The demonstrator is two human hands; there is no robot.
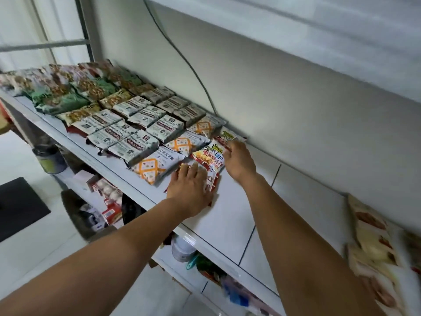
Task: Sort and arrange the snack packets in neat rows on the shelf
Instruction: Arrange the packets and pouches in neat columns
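Observation:
Snack packets lie in rows along the white shelf [230,215]: green and brown ones [68,87] at the far left, grey-white ones [136,124] in the middle, then white packets with orange lattice [155,166]. Three red-and-yellow packets end the rows. My left hand [190,185] lies flat with straight fingers on the nearest red packet [214,182] by the shelf's front edge. My right hand [239,159] touches the right edges of the middle red packet [209,156] and the far one [227,134] by the wall; its fingertips are blurred and partly hidden.
Loose beige packets [373,242] lie on the shelf at the right. A grey cable [186,62] runs down the back wall. An upper shelf [296,26] overhangs. Lower shelves hold boxes and a white tub [182,249]. Bare shelf lies between my arms.

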